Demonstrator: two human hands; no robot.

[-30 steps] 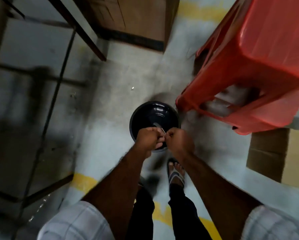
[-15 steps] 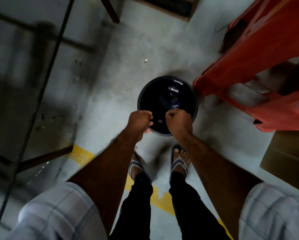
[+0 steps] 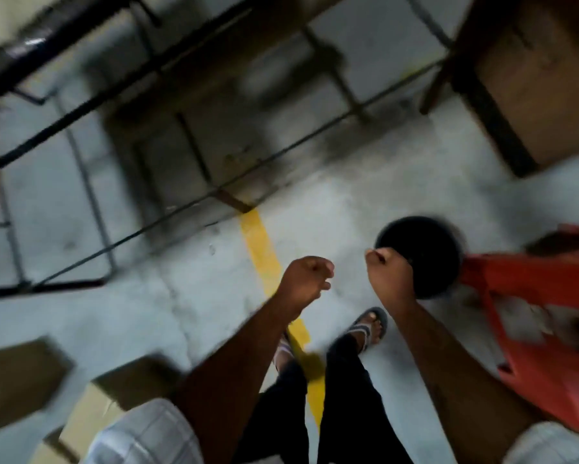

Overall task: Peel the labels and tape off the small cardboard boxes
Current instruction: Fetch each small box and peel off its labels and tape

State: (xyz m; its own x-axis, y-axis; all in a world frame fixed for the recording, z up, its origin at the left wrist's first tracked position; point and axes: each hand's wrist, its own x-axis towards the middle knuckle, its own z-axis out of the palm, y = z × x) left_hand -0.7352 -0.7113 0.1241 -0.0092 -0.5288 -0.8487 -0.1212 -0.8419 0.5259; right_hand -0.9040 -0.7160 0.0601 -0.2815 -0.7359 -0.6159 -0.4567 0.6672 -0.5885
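Left hand: your left hand [image 3: 306,279] is clenched into a fist over the floor [image 3: 348,202], with nothing visible in it.
Right hand: your right hand [image 3: 390,279] is also clenched, knuckles up, with nothing showing between the fingers. It is level with the left and apart from it.
Boxes: the cardboard boxes [image 3: 90,420] lie on the floor to the left of your left arm, blurred and well apart from both hands.
Bin: a round black bin [image 3: 429,249] stands on the floor just beyond your right fist, which overlaps its near rim.
Stool: a red stool [image 3: 532,289] stands just right of the bin.
Floor marks: a yellow line [image 3: 261,249] runs under your left arm towards your feet.
Far side: a black metal rack [image 3: 63,31] on the left, a big box [image 3: 542,78] on the right.
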